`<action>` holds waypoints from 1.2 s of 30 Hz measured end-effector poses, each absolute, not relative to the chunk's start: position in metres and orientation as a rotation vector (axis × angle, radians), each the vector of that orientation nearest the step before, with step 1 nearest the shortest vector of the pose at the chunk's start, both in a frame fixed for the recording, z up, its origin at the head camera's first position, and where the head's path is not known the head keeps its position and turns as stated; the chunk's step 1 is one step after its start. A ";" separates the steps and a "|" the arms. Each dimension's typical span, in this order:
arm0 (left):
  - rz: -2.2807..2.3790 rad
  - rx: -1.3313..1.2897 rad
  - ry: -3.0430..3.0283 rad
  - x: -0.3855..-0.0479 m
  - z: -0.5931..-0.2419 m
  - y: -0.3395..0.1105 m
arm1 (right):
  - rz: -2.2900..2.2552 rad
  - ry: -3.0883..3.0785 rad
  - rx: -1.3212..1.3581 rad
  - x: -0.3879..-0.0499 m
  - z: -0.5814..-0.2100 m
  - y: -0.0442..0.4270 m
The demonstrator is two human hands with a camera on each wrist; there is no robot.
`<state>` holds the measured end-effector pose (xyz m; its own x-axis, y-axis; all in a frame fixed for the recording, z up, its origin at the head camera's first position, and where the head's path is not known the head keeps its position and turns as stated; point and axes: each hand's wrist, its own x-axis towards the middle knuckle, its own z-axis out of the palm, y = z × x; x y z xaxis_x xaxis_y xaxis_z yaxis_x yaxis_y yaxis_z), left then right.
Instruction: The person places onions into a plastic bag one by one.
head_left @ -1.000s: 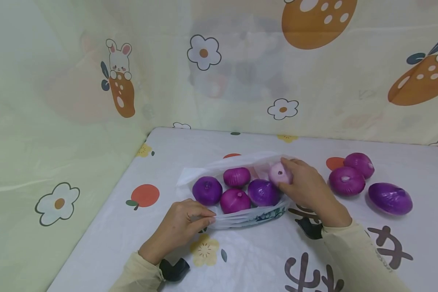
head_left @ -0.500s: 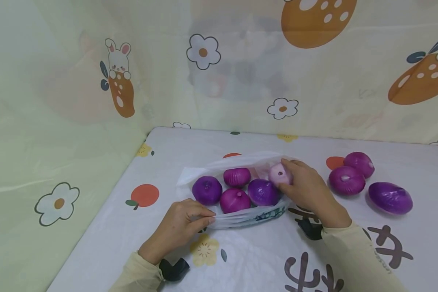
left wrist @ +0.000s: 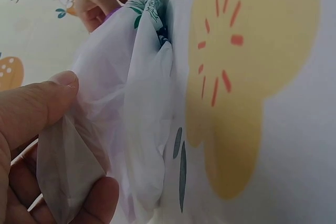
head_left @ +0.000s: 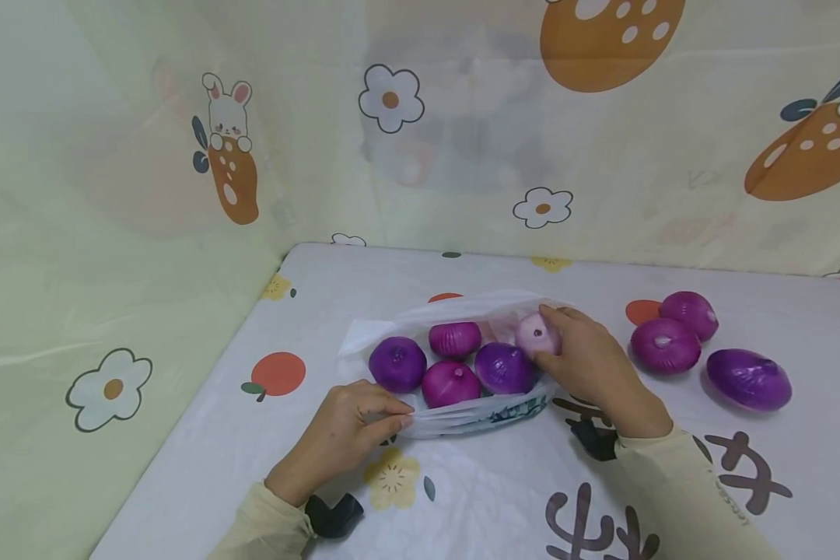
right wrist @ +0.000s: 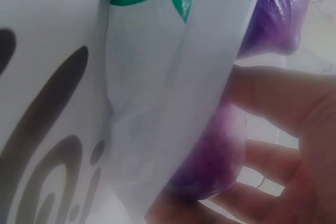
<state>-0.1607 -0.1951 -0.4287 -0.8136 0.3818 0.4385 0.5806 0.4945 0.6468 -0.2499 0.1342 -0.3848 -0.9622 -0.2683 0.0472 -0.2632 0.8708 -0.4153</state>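
Note:
A thin white plastic bag (head_left: 448, 424) with green print lies open on the table, holding several purple onions (head_left: 451, 383). At its front left edge my left hand (head_left: 353, 426) pinches the plastic; the left wrist view shows the thumb (left wrist: 39, 106) and fingers with a fold of film between them. Inside the bag's right end, my right hand (head_left: 595, 362) grips a paler pink onion (head_left: 536, 334). Seen from the right wrist, the fingers curl round that onion (right wrist: 223, 150) behind the bag's wall (right wrist: 173, 77). Its underside is hidden by the plastic.
To the right of the bag, two magenta onions (head_left: 665, 347) touch each other, and a darker purple onion (head_left: 747, 380) lies in front of them. The table (head_left: 504, 498) has a printed white cloth. Patterned curtains (head_left: 455, 163) stand behind and at left.

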 end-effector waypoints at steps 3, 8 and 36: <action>-1.220 -0.822 -2.498 -0.161 -0.429 -0.194 | -0.671 3.030 -0.425 -0.250 -0.386 0.135; -1.224 -0.827 -2.497 -0.163 -0.429 -0.193 | -0.677 3.041 -0.422 -0.249 -0.387 0.138; -1.242 -0.802 -2.530 -0.160 -0.428 -0.194 | -0.800 3.287 -0.453 -0.225 -0.365 0.189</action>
